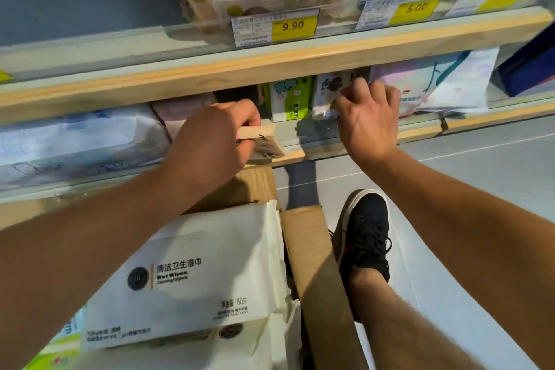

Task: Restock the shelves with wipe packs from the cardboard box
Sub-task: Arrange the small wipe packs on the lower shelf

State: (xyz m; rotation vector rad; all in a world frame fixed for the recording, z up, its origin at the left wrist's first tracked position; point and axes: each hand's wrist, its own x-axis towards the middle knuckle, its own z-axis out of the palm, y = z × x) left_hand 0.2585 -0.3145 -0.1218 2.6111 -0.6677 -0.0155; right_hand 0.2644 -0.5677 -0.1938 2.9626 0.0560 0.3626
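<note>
Left hand (210, 138) pinches a small wipe pack (265, 144) at the shelf lip (294, 156); right hand (368, 117) grips another standing pack (333, 90), which could topple its green neighbour (289, 99).

Pale floor (480, 177) (tiled, seemingly), wooden shelving (210, 69)

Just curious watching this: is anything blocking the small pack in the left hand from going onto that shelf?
Nothing visible does. The left hand holds the small pack at the shelf lip, with bare shelf behind it.
</note>
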